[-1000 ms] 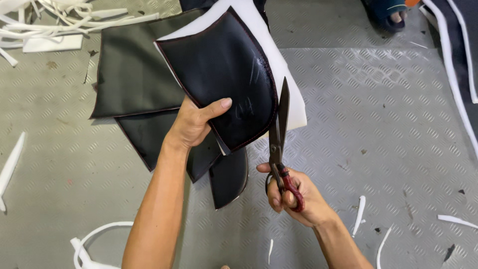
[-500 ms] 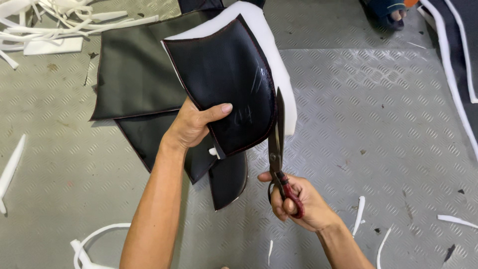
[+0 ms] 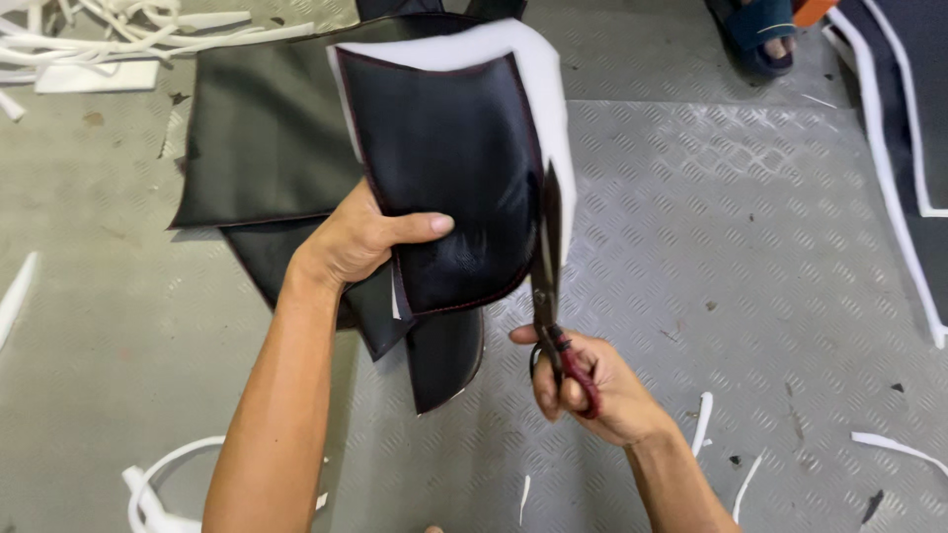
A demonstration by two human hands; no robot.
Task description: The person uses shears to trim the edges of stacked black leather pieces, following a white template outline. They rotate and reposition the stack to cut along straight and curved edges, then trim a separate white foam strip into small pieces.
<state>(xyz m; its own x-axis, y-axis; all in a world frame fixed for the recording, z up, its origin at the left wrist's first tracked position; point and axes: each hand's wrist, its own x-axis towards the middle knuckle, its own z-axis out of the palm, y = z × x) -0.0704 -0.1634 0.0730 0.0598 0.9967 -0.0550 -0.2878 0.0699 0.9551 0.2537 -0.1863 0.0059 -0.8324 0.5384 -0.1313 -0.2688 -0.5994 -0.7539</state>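
My left hand [image 3: 360, 242] grips the lower left edge of a black leather-like panel [image 3: 444, 158] stitched in red and backed with white foam [image 3: 538, 69], holding it up over the floor. My right hand [image 3: 583, 385] holds large dark scissors [image 3: 546, 266] with red-wrapped handles. The blades point upward along the panel's right edge, against the foam margin. More black panels [image 3: 267, 148] lie beneath on the floor, and one [image 3: 444, 360] hangs below my left hand.
The floor is grey metal tread plate [image 3: 750, 257]. White foam trimmings lie at the top left [image 3: 118, 30], bottom left [image 3: 158, 484] and right [image 3: 706, 419]. Another person's sandalled foot [image 3: 765, 35] is at the top right, beside black material with white edging [image 3: 913, 109].
The scissors have moved up along the panel's right edge. My left hand has turned the panel slightly, so it stands more upright in view.
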